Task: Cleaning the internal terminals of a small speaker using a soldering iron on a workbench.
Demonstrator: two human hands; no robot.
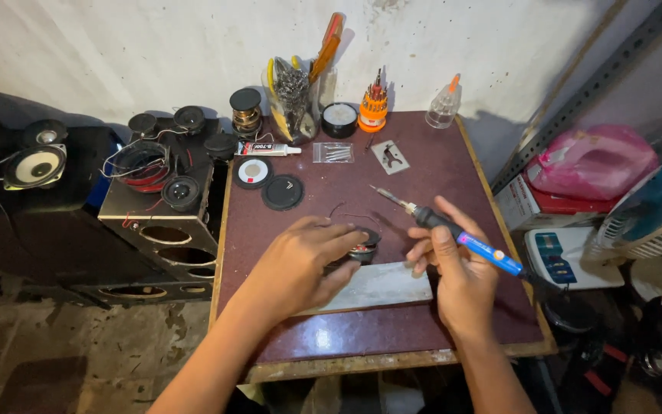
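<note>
My left hand (304,261) rests over a small round black speaker driver (363,247) with reddish wire, gripping it from the left on a pale stone slab (381,285). My right hand (453,264) holds a soldering iron (453,232) with a black grip and blue handle. Its metal tip points up and to the left, a little above and to the right of the driver. Thin dark wires (350,211) loop out from the driver over the maroon table (423,165).
Two flat black round parts (268,182), a glue tube (268,149), a small bag of screws (332,152) and a metal plate (390,156) lie behind. A jar of tools (293,103), an orange screwdriver set (373,107) and a clear bottle (444,106) line the wall. Speaker boxes (155,207) stand left.
</note>
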